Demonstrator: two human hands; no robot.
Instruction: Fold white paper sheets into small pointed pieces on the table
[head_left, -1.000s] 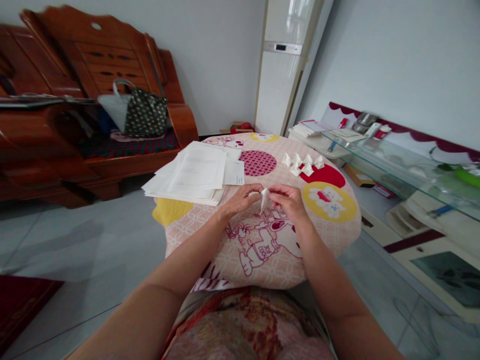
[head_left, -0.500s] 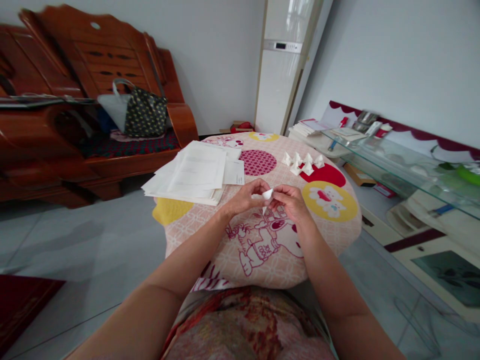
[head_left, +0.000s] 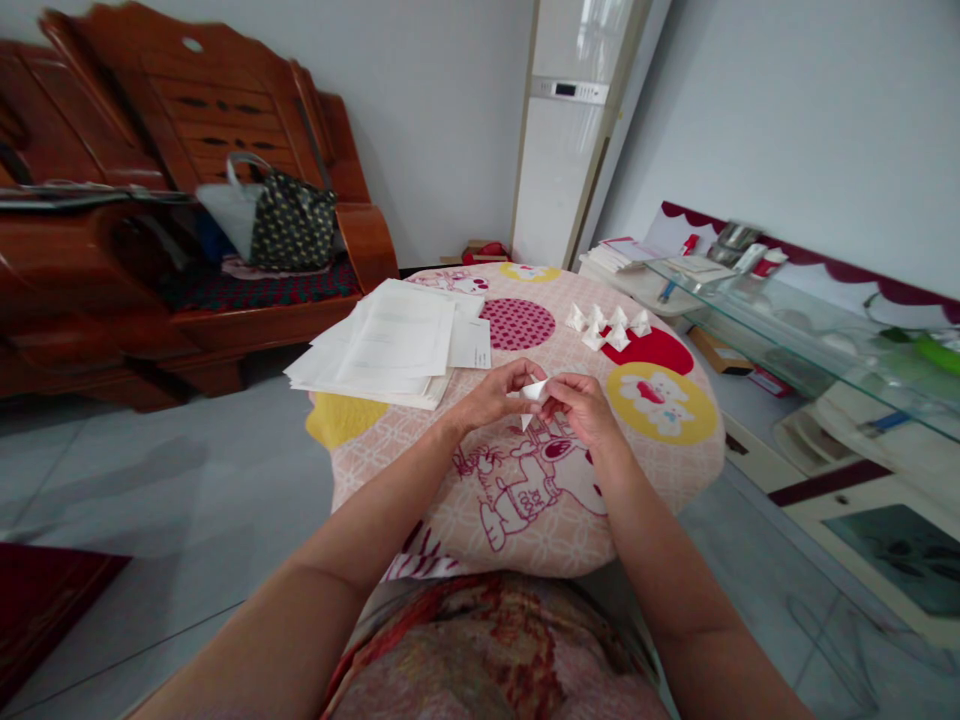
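Tablecloth bears finished-looking paper shapes, flat sheets too! Above it, left hand, right hand pinch paper, seemingly mid-fold.

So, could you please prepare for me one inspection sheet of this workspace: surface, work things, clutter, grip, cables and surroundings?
Surface: rounded table with pink patterned cloth.
Work things: small folded white paper piece between the hands; group of pointed white folded pieces at the table's far right.
Clutter: uneven stack of white paper sheets, left side of the table.
Grip: left hand and right hand both pinch the small folded white paper piece.
Cables: nothing seen for certain; details on the clear glass shelf are too small.
Surroundings: reddish-brown wooden bench bearing a black patterned bag; tall white appliance behind the table.
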